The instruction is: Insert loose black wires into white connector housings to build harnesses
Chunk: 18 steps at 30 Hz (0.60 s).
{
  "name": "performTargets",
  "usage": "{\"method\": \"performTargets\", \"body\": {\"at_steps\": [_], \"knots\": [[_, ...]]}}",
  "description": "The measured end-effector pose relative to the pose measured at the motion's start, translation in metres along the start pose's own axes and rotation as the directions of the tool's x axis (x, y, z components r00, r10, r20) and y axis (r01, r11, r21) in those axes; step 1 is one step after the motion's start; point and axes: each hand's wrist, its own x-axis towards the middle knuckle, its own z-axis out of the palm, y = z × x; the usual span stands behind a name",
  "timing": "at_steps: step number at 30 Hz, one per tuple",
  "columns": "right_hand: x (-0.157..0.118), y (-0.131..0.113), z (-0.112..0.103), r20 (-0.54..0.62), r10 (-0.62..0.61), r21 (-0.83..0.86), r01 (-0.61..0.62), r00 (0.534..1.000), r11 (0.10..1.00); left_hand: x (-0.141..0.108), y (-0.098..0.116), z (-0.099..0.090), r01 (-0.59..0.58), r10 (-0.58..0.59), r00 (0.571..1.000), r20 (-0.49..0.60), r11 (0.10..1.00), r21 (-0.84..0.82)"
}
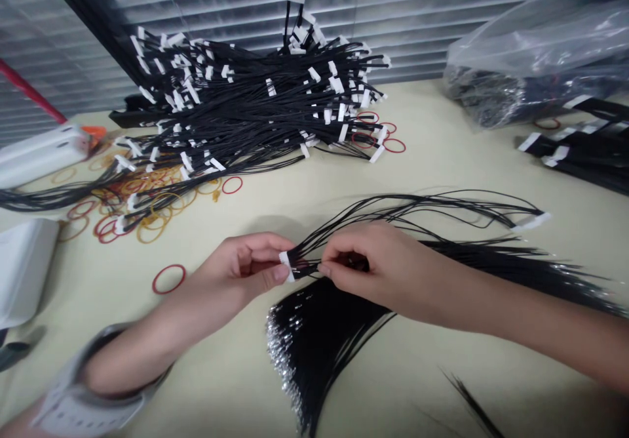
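Observation:
Between its thumb and fingers, my left hand [246, 267] holds a white connector [287, 266] with black wires running out to the right. My right hand [373, 261] pinches a black wire close to that connector, thumb and index finger together. Several thin wires [417, 199] loop from the held connector to a second white connector [533, 221] at the right. Beneath my right hand lies a thick bundle of loose black wires [339, 326] with shiny metal tips fanned out at its left end. More wire ends [565, 277] stretch to the right behind my right forearm.
A large pile of black cables [255, 97] with white connectors lies at the back. Red and yellow rubber bands [157, 195] are scattered at left, one red band [168, 278] by my left hand. A plastic bag [531, 64] and more cables [584, 149] stand right.

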Motion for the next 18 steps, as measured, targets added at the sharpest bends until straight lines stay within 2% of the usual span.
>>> {"method": "performTargets", "body": {"at_steps": [11, 18], "knots": [[-0.0004, 0.0006, 0.0015, -0.012, -0.003, 0.035, 0.004, 1.0, 0.999, 0.0003, 0.0048, 0.0012, -0.003, 0.003, 1.0, -0.002, 1.0, 0.031], [-0.0009, 0.0027, 0.0035, 0.002, 0.004, 0.057, -0.004, 1.0, 0.998, -0.0016, 0.006, 0.0023, -0.034, 0.031, 0.999, 0.028, 0.992, 0.119]]}}
